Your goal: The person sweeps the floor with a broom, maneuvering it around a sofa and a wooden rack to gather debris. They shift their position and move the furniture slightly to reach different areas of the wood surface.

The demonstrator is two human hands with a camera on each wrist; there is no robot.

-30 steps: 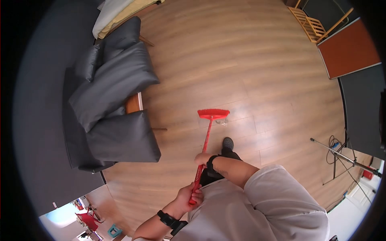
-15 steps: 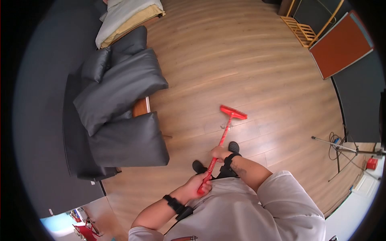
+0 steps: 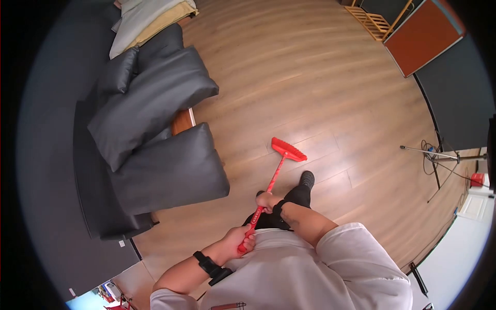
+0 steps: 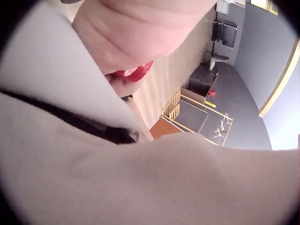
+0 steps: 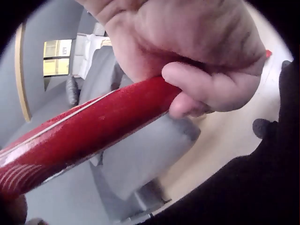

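A red broom (image 3: 276,173) slants across the head view, its bristled head (image 3: 289,150) low over the wooden floor in front of the person's feet. My left hand (image 3: 237,242) grips the top end of the handle near the waist, fingers wrapped round it. Farther down the handle, my right hand (image 3: 268,201) holds it with curled fingers. The right wrist view shows the thick red handle (image 5: 108,119) running into that hand (image 5: 201,56). In the left wrist view, a bit of red handle (image 4: 136,72) peeks out under the left hand (image 4: 136,33).
A dark grey sofa (image 3: 82,170) with large loose cushions (image 3: 170,170) stands at left, a bed (image 3: 155,20) beyond it. At right are a brown-red board (image 3: 423,39), a wooden rack (image 3: 369,21) and a tripod (image 3: 439,155) with cables. A dark shoe (image 3: 307,179) stands near the broom head.
The broom head swung right, then came partway back left, its angle turning. Small debris seen beside it earlier no longer shows. The feet have shifted; both hands keep their grip.
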